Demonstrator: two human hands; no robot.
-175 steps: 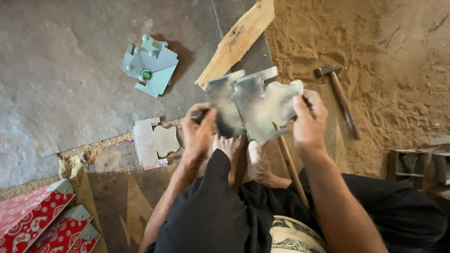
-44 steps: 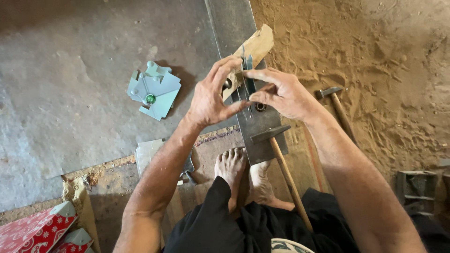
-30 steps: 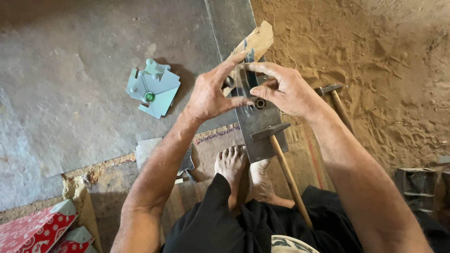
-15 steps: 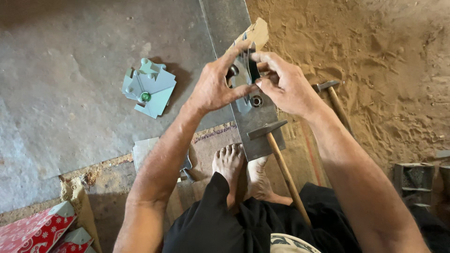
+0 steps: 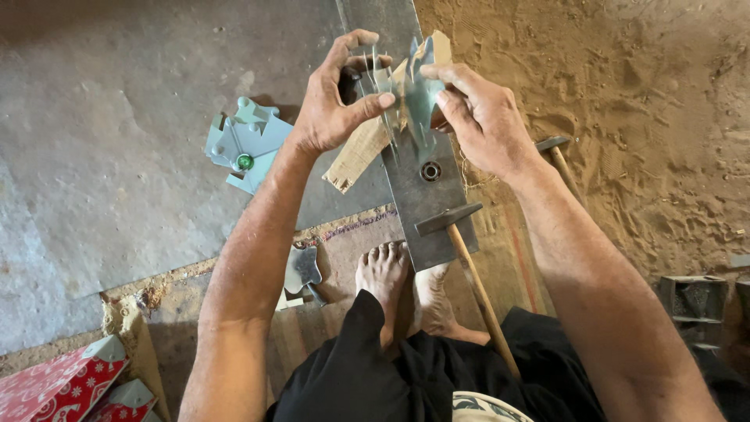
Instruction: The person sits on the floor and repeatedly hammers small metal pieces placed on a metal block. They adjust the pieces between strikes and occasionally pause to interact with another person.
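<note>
A thin, shiny sheet-metal cutout with jagged, folded flaps [image 5: 408, 92] is held in the air between both hands, just above the far end of a long, dark grey steel bar [image 5: 422, 184] that lies on the ground. The left hand [image 5: 332, 105] pinches the left flap between thumb and forefinger; the right hand [image 5: 476, 113] closes fingers and thumb on the right flap. The piece stands on edge, its long axis running up and away from the person, roughly in line with the bar, with pointed tips at the far end.

To bend it well, it seems wise to keep both grips close to the fold line and press evenly, fingertips clear of the sharp edges.

A hammer with a wooden handle [image 5: 461, 258] rests with its head on the near end of the bar. A splintered wooden plank [image 5: 367, 144] lies under the hands. The person's bare feet [image 5: 402, 289] sit just behind the bar. A pale blue-green folded metal piece with a green bead [image 5: 246, 144] lies well to the left on the grey stone slab [image 5: 101, 156]. A second hammer [image 5: 558, 156] lies on sandy earth to the right.
</note>
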